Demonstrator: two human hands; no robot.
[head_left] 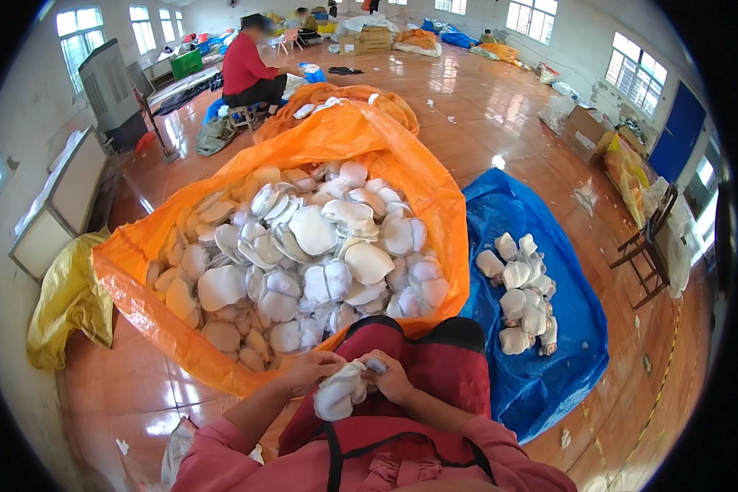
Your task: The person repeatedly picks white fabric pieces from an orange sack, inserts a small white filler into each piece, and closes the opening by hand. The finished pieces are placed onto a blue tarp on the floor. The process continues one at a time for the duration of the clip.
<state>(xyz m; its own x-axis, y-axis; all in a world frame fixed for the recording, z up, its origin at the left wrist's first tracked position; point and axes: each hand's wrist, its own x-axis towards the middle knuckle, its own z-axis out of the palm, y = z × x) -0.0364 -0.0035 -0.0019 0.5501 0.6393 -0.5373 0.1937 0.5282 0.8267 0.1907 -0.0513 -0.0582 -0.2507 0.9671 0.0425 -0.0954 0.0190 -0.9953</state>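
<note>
Over my lap, both of my hands are closed on a soft white padded fabric piece (339,395). The fingers of my left hand (313,371) pinch its upper left edge. At its upper right, my right hand (392,379) grips a bunched part, where a small greyish bit shows between the fingers. Just beyond my knees, a wide-open orange plastic sack (435,193) is heaped with several similar rounded white pads (313,230). To the right, several rolled white bundles (514,275) lie in a cluster on a blue plastic sheet (562,398).
A person in red (250,66) sits on a low stool beyond the orange sack. Yellow sacking (72,303) and a white panel (53,209) stand on the left. A wooden chair (649,246) and a cardboard box (586,131) are at the right. The floor is reddish tile.
</note>
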